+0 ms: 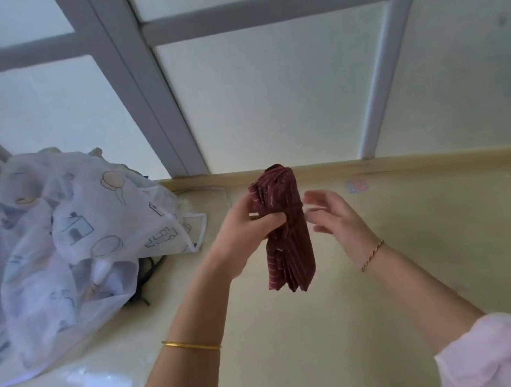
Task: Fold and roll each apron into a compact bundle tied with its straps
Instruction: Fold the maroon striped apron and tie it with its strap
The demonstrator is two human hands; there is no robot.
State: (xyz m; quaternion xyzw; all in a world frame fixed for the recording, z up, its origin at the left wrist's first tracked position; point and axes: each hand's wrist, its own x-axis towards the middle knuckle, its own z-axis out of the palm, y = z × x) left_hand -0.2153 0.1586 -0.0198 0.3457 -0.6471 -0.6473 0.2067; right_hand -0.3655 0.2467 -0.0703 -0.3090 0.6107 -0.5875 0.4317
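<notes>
We grip the rolled maroon apron (286, 239) in our left hand (246, 225), strap (294, 206) round it, right hand (331, 212) fingers loose alongside, while the white printed apron (62, 247) lies crumpled, seemingly next.

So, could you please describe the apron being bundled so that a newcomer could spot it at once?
Below the frosted window lies a pale yellow counter. Above it, the left hand holds a rolled apron bundle. It is dark red with thin pale stripes and a strap round its middle, unlike the white printed fabric heaped at the left.
</notes>
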